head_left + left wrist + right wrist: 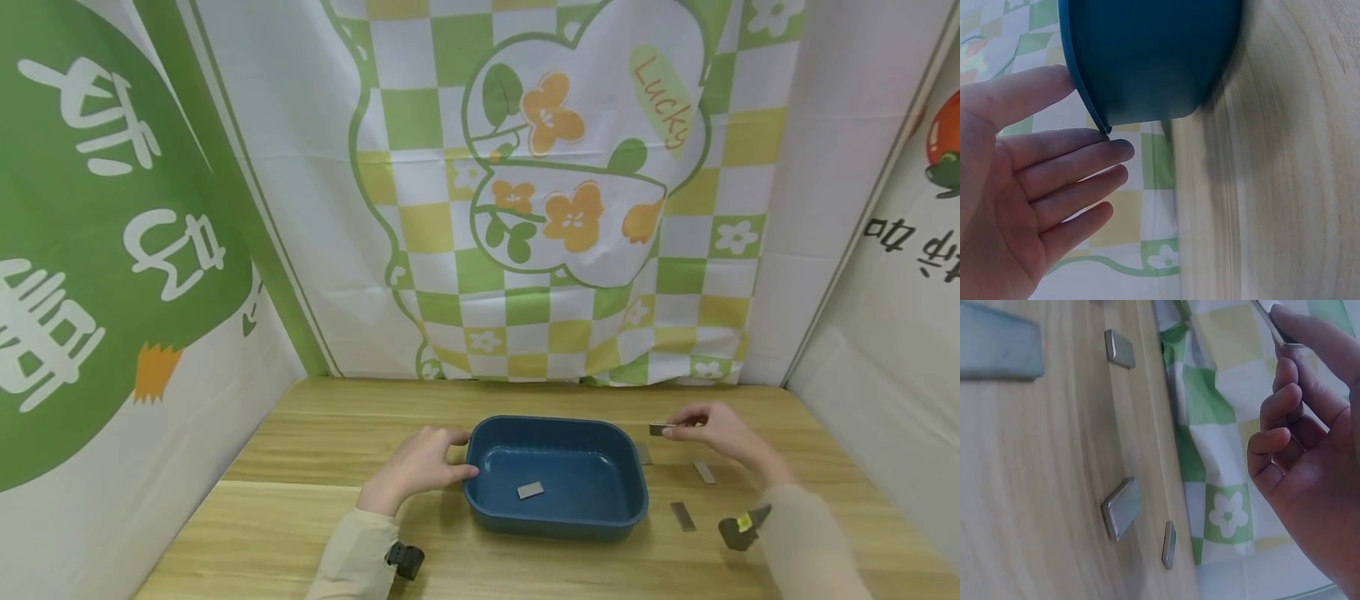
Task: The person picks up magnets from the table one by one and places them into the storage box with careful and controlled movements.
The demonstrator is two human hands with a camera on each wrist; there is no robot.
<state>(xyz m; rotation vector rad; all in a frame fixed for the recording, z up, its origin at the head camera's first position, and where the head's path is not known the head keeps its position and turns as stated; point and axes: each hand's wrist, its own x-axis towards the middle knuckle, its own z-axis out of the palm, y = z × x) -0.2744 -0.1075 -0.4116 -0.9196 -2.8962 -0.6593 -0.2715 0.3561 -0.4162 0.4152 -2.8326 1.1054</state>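
My right hand [708, 429] pinches a small, flat rectangular metal block [657, 429] between thumb and fingertips, above the table to the right of a blue plastic basin [555, 527]. In the right wrist view the held piece shows at the top edge, and the other fingers are bent. My left hand [420, 467] touches the basin's left end, thumb and index finger at the rim and the rest extended. Inside the basin lies one metal block [530, 490].
More metal blocks lie on the wooden table [315, 500] right of the basin: one [645, 454] by its wall, one [703, 472] under the right hand, and one [682, 516] nearer the front. A patterned curtain [420, 225] hangs behind, with fabric walls on both sides.
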